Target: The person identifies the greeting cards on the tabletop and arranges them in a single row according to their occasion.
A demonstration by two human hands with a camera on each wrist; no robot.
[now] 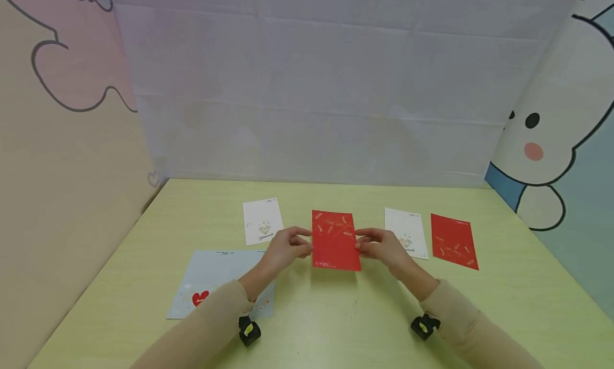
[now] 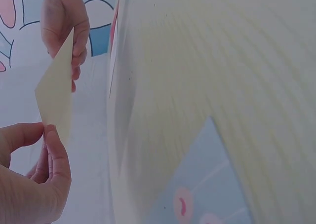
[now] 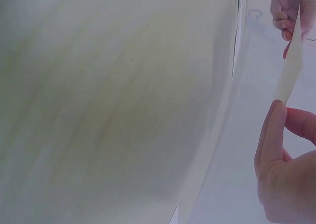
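Card, red rectangular paper (image 1: 334,241), has side edges pinched by L hand (image 1: 286,247) & R hand (image 1: 384,247). Uneven pull may bend it.

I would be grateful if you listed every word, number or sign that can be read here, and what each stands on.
"Diamond", its ending unclear: left white card.
Right white card: small lettering, too blurred to read.
Held red card: tiny lettering near its lower edge, unreadable.
Right red card: tiny lettering near its far edge, unreadable.
Blue sheet: small marks along its far edge, unreadable.
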